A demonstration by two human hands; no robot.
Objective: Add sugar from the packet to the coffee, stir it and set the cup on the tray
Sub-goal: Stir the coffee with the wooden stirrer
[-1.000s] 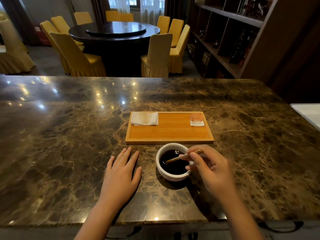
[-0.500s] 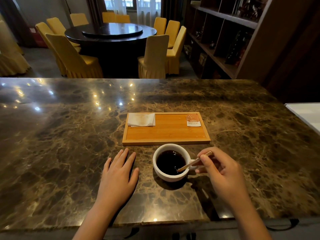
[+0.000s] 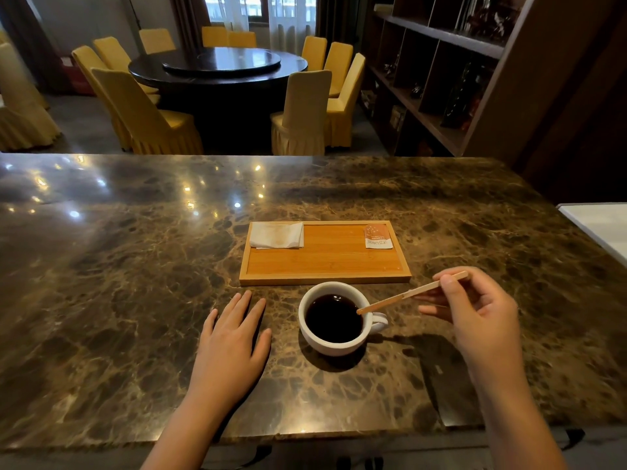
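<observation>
A white cup of dark coffee stands on the marble counter, just in front of a wooden tray. An orange sugar packet lies in the tray's far right corner. My right hand pinches a wooden stir stick to the right of the cup; the stick's lower tip hangs over the cup's right rim, above the handle. My left hand rests flat on the counter to the left of the cup, fingers spread, holding nothing.
A folded white napkin lies in the tray's far left corner. A white surface juts in at the right edge. Beyond the counter stand a round dark table with yellow chairs and a dark shelf unit.
My right hand has drawn the stir stick up and rightward out of the coffee, so its tip now sits at the rim. The left hand has stayed flat.
</observation>
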